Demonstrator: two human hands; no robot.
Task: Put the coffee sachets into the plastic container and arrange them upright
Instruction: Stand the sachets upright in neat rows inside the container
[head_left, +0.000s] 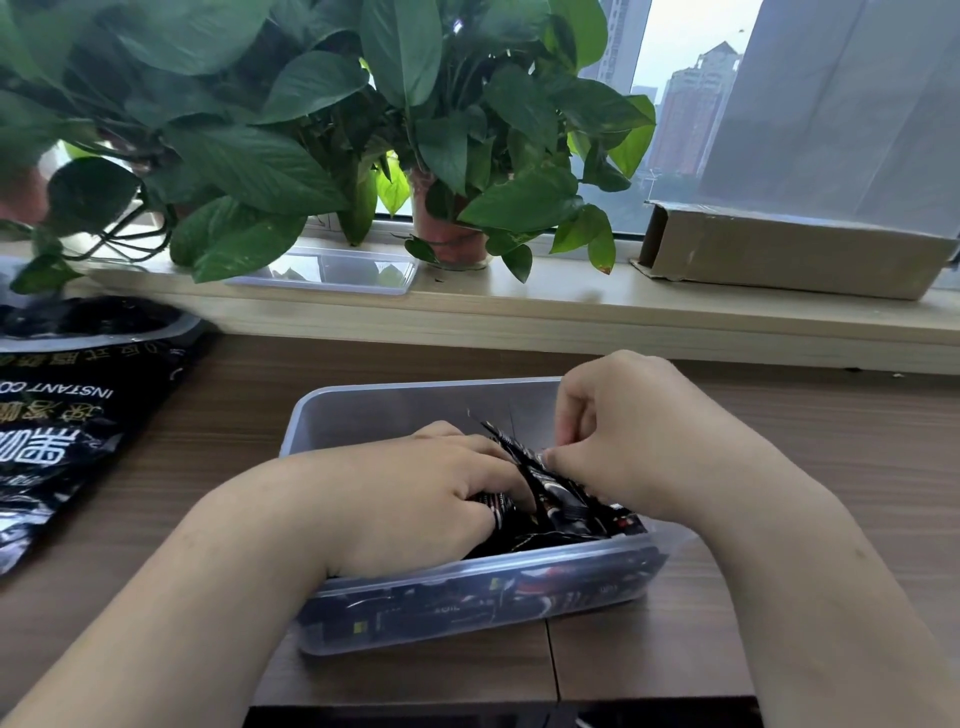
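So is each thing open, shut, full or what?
plastic container: open, lid off, partly filled.
coffee sachets: inside the container, leaning, not yet upright.
left hand: gripping sachets.
right hand: pinching a sachet top.
lid: off, lying on the windowsill.
coffee bag: lying flat on the table.
cardboard box: on its side, end open.

Fingertips of the left hand (415, 499) buried among the coffee sachets (566, 499); sachet print behind the plastic container (415, 410) wall under that hand blurred, unreadable; black coffee bag (62, 441) to its left cut by the picture's edge.
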